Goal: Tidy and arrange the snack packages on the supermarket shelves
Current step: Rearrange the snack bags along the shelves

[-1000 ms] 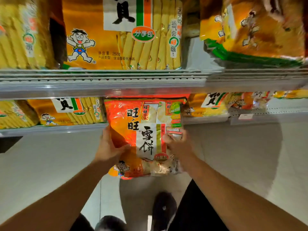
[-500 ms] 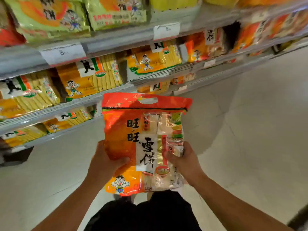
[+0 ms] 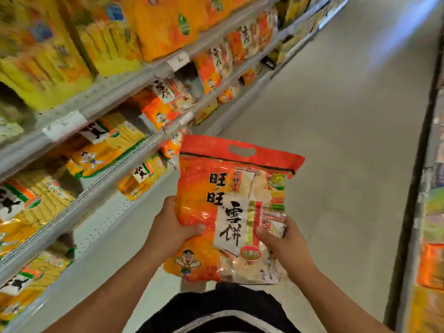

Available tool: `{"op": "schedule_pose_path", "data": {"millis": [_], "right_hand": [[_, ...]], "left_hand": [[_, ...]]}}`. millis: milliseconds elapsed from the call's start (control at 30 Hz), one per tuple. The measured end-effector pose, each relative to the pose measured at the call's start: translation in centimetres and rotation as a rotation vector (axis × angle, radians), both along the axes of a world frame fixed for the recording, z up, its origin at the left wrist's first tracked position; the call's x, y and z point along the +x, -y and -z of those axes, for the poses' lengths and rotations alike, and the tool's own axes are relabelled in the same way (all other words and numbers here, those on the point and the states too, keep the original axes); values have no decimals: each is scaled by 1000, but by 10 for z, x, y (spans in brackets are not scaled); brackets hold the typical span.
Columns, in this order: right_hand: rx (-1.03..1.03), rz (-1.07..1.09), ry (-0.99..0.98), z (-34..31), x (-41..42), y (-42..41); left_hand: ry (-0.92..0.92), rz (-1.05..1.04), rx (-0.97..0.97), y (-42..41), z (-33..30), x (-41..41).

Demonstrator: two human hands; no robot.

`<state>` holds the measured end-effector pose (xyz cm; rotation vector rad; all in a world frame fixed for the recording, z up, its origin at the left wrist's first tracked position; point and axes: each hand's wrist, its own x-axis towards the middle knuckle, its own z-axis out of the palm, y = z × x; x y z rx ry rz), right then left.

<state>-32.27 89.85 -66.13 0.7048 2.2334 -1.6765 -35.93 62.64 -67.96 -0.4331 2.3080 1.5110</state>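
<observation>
Head view: the orange snack bag [image 3: 230, 207] is upright in front of the person's chest, over the aisle floor [image 3: 336, 131] and well apart from the shelves [image 3: 115, 92] on the left. The left hand [image 3: 171, 227] grips its left edge, thumb pressed onto the front and the other fingers curled out of sight behind. The right hand [image 3: 281, 239] holds the lower right edge the same way, thumb on the printed face, the remaining fingers hidden behind the bag.

A second ago the bag was up against a shelf, among yellow packs; since then it has come away and the view has swung to look down the aisle. My reading is that the bag was in the wrong spot and is being carried to its own kind.

Further along the same shelving stand matching orange bags [image 3: 211, 68], likely the place for it. Nearer, the yellow packs [image 3: 125, 138] fill the tiers, some leaning past the shelf edge. White price tags [image 3: 177, 61] sit on the rails. A second rack [image 3: 430, 212] runs down the right side, too blurred to read. Nothing lies on the floor ahead, so the walk looks unobstructed; the snag may be finding a gap among the orange bags.
</observation>
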Motion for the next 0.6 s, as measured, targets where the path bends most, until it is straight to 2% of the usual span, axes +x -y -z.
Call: {"op": "schedule_pose_path", "data": {"millis": [300, 433, 600], "right_hand": [[27, 93, 47, 4, -64, -143], [38, 115, 38, 3, -109, -166], [23, 96, 120, 16, -202, -197]], "left_hand": [[-11, 145, -30, -143, -11, -103], [30, 139, -37, -165, -13, -148], [59, 134, -49, -197, 1, -236]]}}
